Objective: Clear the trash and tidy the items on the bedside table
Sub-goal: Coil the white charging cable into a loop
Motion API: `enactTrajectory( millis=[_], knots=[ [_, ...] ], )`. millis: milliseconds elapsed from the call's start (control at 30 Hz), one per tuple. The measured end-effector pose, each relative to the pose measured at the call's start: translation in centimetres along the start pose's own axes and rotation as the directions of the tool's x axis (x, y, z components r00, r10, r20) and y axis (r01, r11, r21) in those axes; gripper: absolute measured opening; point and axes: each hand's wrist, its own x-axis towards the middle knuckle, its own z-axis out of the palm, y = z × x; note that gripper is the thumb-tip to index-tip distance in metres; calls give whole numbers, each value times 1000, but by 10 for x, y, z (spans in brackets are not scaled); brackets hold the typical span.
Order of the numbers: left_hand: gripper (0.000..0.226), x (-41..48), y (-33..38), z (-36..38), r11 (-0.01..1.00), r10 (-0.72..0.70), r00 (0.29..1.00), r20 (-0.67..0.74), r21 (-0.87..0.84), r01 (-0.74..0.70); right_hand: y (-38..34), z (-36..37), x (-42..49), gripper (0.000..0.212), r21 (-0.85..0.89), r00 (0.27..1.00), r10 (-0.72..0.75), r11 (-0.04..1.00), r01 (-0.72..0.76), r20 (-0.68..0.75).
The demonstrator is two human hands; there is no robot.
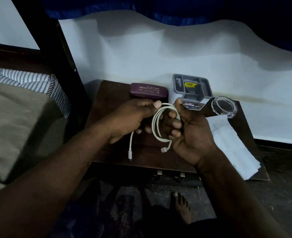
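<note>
Coils of a white cable hang directly between the two hands, held up above the dark counter rather than lying on it. The loop is an oval whose long axis runs from the far side toward the person. Its two free ends trail off the near side, one plug dangling below the left hand and the other just beside the heel of the right hand. The left hand pinches the far arc of the loop between thumb and curled fingers. The right hand has its fingers curled through and around the loop's right side, so both hands grip the cable and neither is free. Beyond the left hand, a maroon spectacle case lies on the counter. Beyond the right hand stands a grey compartmented organiser, with a clear round lid to its right and loose white papers further to the right of that hand. By my judgement the organiser is the likeliest place for the coil, and the right hand is the nearer one to it. The hanging tails would want gathering in first, or they may snag.
</note>
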Motion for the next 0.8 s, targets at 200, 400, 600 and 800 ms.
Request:
enactTrajectory(
  millis=[200, 400, 600, 800],
  knots=[
    [41, -3, 3, 6, 999, -4, 1000, 2, 41, 3, 1, 0, 3, 50, 9, 995, -74, 997, 74, -70],
    [31, -3, 6, 9, 994, 22, 999, 38, -109, -17, -2, 0, 3, 49, 154, 984, -100, 980, 123, -150],
    [32, -3, 9, 20, 983, -38, 999, -30, -178, 33, -3, 1, -1, 50, 172, 989, -98, 978, 115, -107],
    [35, -1, 10, 16, 973, -39, 989, -142, -229, 6, 3, 4, 0, 37, -139, 971, -176, 978, 154, -161]
  ],
)
